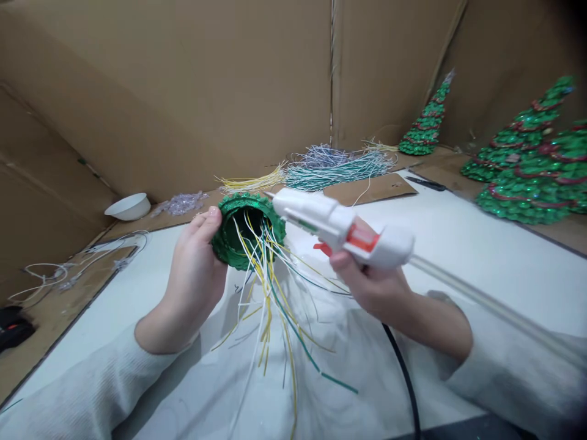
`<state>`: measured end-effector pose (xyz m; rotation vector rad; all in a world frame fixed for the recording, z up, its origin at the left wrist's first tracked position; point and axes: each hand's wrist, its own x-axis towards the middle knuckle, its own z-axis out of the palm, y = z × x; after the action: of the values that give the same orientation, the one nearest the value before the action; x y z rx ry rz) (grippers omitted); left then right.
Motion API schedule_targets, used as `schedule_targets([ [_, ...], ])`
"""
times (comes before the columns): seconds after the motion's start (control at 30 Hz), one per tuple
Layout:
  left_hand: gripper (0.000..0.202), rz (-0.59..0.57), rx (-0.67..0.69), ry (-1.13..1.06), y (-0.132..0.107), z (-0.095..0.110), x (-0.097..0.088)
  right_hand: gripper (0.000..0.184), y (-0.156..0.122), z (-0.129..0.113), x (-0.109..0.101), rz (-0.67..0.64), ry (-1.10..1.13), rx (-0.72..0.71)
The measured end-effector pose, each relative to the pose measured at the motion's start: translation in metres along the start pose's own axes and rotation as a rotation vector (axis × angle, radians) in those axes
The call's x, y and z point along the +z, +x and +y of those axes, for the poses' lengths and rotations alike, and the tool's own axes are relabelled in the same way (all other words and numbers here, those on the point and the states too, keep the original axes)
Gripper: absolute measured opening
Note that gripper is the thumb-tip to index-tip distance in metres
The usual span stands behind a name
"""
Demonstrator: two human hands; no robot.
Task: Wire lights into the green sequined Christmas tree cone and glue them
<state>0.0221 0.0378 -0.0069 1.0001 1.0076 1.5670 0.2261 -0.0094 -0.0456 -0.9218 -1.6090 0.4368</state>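
Note:
My left hand (195,269) grips a green decorative Christmas tree (222,241) by its side, its hollow base turned toward me. Out of the dark opening hang many thin wires (268,287) in white, yellow and green, spreading down over the white board. My right hand (371,284) is wrapped round a white hot glue gun (316,214) with a red trigger. The gun's nozzle points left at the rim of the base; whether it touches cannot be told. A long clear glue stick (481,299) sticks out of the gun's back, and a black cord (403,373) hangs below.
Bundles of yellow wires (257,181) and green-and-white wires (339,171) lie at the back. Several decorated green trees (518,177) stand at the right. A white bowl (129,206) and clear plastic bits (181,203) are back left. A dark pen-like tool (426,183) lies right of a cardboard piece (371,188).

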Motion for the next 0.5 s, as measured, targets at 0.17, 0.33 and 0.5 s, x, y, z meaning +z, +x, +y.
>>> schedule_targets([
  [0.17, 0.016, -0.002, -0.022, -0.019, 0.003, 0.000, -0.004, 0.047, 0.005, -0.007, -0.015, 0.155, 0.325, 0.342],
  [0.33, 0.017, 0.011, -0.044, -0.039, 0.011, -0.004, -0.010, 0.049, 0.019, 0.017, -0.044, 0.318, 0.314, 0.527],
  [0.5, 0.020, -0.025, -0.034, -0.003, 0.010, -0.005, -0.011, 0.033, 0.035, 0.072, -0.078, 0.334, 0.094, 0.804],
])
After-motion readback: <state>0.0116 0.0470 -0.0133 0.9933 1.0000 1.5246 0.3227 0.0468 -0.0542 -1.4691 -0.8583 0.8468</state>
